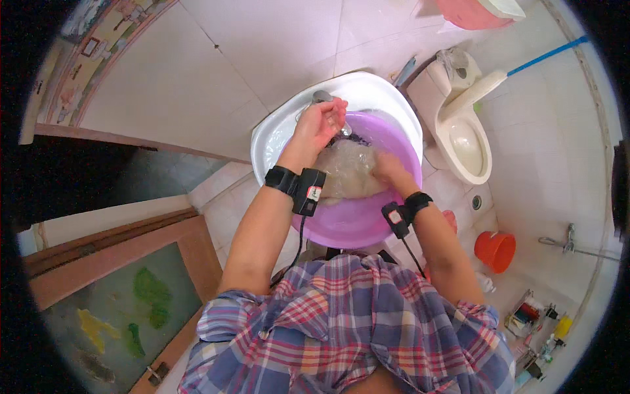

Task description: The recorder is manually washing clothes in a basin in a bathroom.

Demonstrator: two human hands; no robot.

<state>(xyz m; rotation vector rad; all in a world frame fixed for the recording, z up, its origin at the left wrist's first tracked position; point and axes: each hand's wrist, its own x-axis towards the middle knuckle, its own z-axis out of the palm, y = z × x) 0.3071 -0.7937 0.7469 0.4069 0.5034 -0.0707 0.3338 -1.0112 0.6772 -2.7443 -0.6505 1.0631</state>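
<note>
A purple basin (357,226) stands in the white washbasin (266,141) in front of me, with water in it. In the water lies a pale beige wet cloth (351,174), bunched up. My right hand (392,169) is down at the cloth's right edge, touching it; its fingers are hidden by the water and cloth. My left hand (323,123) is raised over the basin's far left rim, beside the metal tap (321,96). Its fingers are loosely bent and apart, and nothing shows in them. Something dark shows in the water below the tap.
A cream toilet (467,144) stands to the right, with a blue pole (548,56) near it. An orange bucket (495,251) is on the floor at right, near a rack of bottles (535,328). At lower left is a wooden-framed door (190,246). Cables hang from both wrist straps.
</note>
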